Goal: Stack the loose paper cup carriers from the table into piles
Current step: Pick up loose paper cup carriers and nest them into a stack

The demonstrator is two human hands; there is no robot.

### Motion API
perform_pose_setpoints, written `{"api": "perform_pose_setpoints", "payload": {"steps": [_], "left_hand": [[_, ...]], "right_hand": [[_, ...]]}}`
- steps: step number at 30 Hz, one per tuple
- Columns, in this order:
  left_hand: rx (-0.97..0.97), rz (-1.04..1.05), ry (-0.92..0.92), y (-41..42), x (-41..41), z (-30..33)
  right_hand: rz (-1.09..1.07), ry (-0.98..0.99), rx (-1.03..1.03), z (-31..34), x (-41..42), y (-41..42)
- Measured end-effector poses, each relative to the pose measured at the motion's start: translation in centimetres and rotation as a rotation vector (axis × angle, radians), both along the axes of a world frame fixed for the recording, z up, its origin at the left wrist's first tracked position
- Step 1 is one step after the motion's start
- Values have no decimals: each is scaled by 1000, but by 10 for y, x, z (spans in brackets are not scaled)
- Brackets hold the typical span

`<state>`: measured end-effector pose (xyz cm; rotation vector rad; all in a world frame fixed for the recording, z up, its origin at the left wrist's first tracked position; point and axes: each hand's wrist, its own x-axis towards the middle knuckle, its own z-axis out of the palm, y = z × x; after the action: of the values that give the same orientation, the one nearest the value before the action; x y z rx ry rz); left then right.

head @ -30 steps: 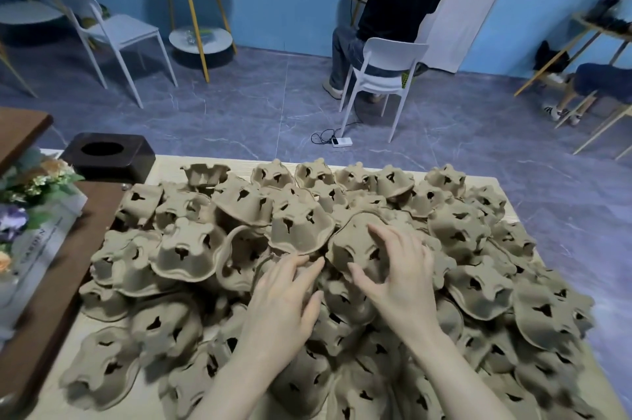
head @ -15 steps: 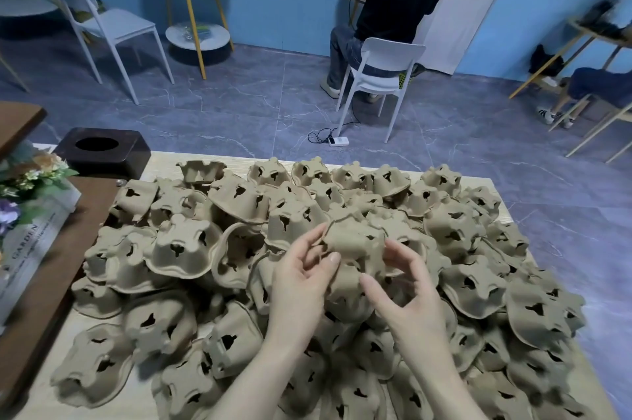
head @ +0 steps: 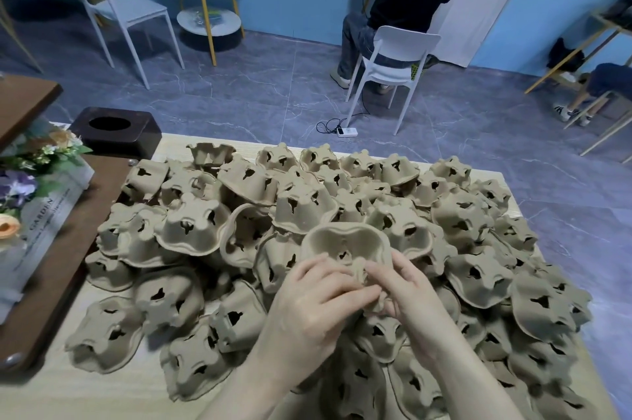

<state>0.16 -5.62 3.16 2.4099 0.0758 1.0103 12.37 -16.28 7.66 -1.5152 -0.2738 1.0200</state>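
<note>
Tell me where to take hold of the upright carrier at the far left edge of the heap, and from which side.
Take the upright carrier by its scalloped top rim, coming from above and from the far side. It sits open side up, unlike the overturned carriers beside it, so the rim is exposed. Its near side is crowded by the heap, while bare table lies beyond it. A thumb-and-finger pinch over the wall is probably the best grip.

- A pale wooden table [head: 102,395] carries everything, its bare top showing along the near-left edge and the far edge.
- A loose heap of brown paper cup carriers [head: 191,228] covers most of it, mostly lying upside down and overlapping.
- A dark box [head: 116,135] with a round hole on top sits at the far-left corner.
- A brown board [head: 51,269] lies along the left side.
</note>
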Motion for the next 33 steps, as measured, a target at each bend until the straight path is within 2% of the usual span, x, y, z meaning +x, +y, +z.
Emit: {"api": "perform_pose_setpoints", "payload": {"steps": [2,3,9,11,13,17,19,22,24,29,33], "left_hand": [[-70,15,81,-2,-8,-1],[-165,18,124,-3,-13,0],[-1342,-22,185,-1,-24,6],[-1595,-120,277,-3,-22,5],[-1683,-166,306,-6,-20,6],[-1809,-94,188,-9,-18,11],[-1865,-36,158,-7,-18,13],[-1903,49,128,-4,-17,17],[-1920,84,105,-2,-17,20],[-1960,99,60,4,-18,20],[-2016,95,29,10,-18,22]], "right_hand": [[-43,35,7,-2,-1,-2],[-58,34,3,-2,-1,-3],[-67,28,-26,-7,-6,-12],[-74,13,-18,-7,-11,-13],[-45,-55,-25,-8,-15,-13],[27,-243,-67,-10,-8,-15],[-16,-474,-136,-10,6,-14],[-101,-949,-289,-9,41,-7],[-104,-1148,-402,-11,64,2],[100,-1212,-796,-25,93,24],[68,-1204,-803,-29,93,28]]}}
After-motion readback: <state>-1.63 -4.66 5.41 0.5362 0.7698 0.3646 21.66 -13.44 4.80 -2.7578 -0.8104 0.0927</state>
